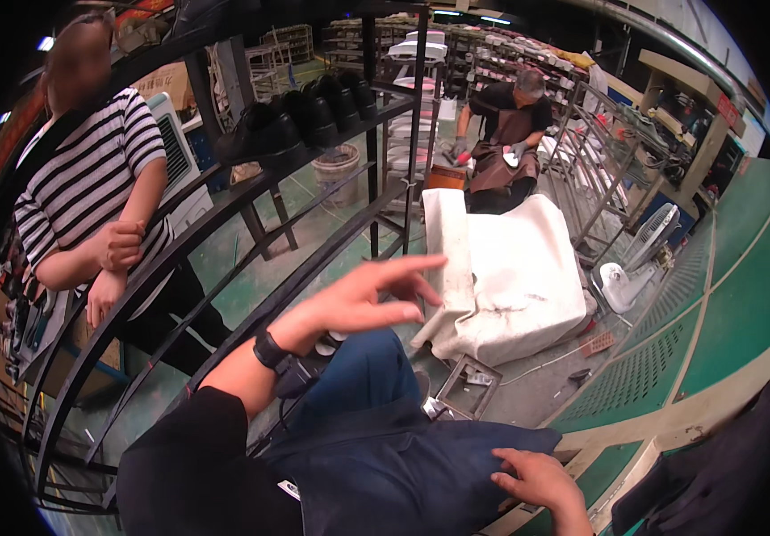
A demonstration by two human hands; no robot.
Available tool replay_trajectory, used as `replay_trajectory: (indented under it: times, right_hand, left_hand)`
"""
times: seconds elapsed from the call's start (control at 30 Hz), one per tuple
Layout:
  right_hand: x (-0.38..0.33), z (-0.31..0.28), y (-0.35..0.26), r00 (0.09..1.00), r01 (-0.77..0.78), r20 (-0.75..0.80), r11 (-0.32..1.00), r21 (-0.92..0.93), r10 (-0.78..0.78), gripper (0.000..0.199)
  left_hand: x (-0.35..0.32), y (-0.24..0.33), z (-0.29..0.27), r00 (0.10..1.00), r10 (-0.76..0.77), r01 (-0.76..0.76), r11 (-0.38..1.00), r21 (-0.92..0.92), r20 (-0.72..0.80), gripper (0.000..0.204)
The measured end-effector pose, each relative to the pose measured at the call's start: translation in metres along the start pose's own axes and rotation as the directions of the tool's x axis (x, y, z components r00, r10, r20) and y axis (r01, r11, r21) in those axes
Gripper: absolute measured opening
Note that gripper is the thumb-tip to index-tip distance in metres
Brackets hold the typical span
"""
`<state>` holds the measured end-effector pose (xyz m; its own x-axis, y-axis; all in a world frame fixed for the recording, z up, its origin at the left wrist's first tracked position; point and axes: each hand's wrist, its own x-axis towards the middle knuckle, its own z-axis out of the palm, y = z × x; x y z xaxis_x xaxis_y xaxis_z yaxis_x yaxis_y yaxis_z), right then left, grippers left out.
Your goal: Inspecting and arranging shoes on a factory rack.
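Observation:
My left hand (363, 299) is raised in front of me with its fingers stretched out toward the right, holding nothing. A dark watch or band (269, 350) circles that wrist. Just beyond the fingertips stands a bulky block draped in white cloth (528, 277), creased and marked on its front. My right hand (541, 482) is low at the right, its fingers apart and empty, next to the dark blue apron (403, 464) across my lap. Whether its fingertips touch the apron, I cannot tell.
A black metal rack (305, 255) curves along my left, with black shoes (318, 112) on an upper shelf. Behind it stands a person in a striped shirt (104, 179). A seated person (506, 134) works beyond the block. A white fan (648, 246) and green panels (733, 277) are rightward.

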<state>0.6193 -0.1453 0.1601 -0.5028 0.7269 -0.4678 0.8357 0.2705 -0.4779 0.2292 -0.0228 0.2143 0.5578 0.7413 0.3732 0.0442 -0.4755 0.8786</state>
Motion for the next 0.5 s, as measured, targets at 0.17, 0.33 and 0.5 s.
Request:
replay_trajectory:
  times: [0.17, 0.33, 0.5]
  right_hand:
    - [-0.007, -0.013, -0.018, 0.999, -0.029, 0.013, 1.0, 0.001, 0.029, 0.05]
    - [-0.001, 0.004, 0.01, 0.999, 0.04, -0.009, 0.999, -0.016, -0.04, 0.052]
    - [-0.006, -0.001, -0.011, 0.999, -0.002, 0.038, 0.999, -0.039, 0.003, 0.053]
  left_hand:
    - [-0.006, 0.02, -0.023, 0.931, 0.115, -0.269, 0.857, -0.439, -0.346, 0.056]
    - [0.002, -0.073, -0.009, 0.953, -0.106, -0.075, 0.827, 0.558, 0.285, 0.044]
    - [-0.054, -0.181, -0.071, 0.856, -0.139, 0.507, 0.413, 0.756, -0.498, 0.066]
